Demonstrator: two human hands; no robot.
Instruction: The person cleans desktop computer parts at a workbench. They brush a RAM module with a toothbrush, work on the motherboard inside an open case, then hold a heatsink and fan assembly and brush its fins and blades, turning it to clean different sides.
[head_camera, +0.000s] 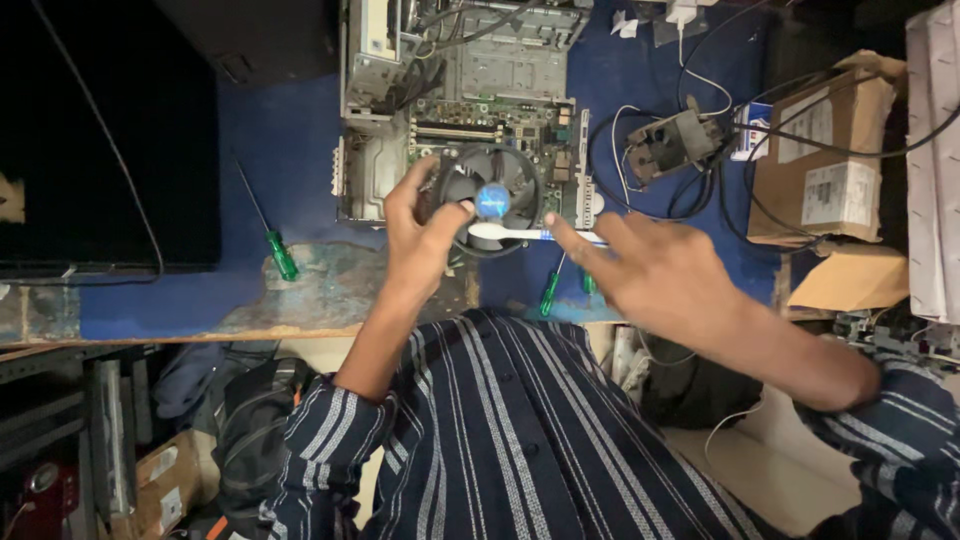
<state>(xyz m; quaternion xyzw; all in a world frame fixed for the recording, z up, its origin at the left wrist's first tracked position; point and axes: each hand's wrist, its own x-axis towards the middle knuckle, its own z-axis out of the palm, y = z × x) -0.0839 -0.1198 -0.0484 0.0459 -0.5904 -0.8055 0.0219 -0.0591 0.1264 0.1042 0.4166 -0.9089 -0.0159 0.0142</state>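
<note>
With my left hand (420, 235) clamped around the fan (490, 198) above the open computer case (372, 150) and my right hand (650, 270) pinching a toothbrush (520, 233), pressing hard could, I reckon, snap a blade.

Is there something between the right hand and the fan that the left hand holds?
Yes. A white toothbrush lies between the right hand and the black cooler fan, its head against the fan's lower edge. The left hand grips the fan directly; nothing stands between them.
</note>
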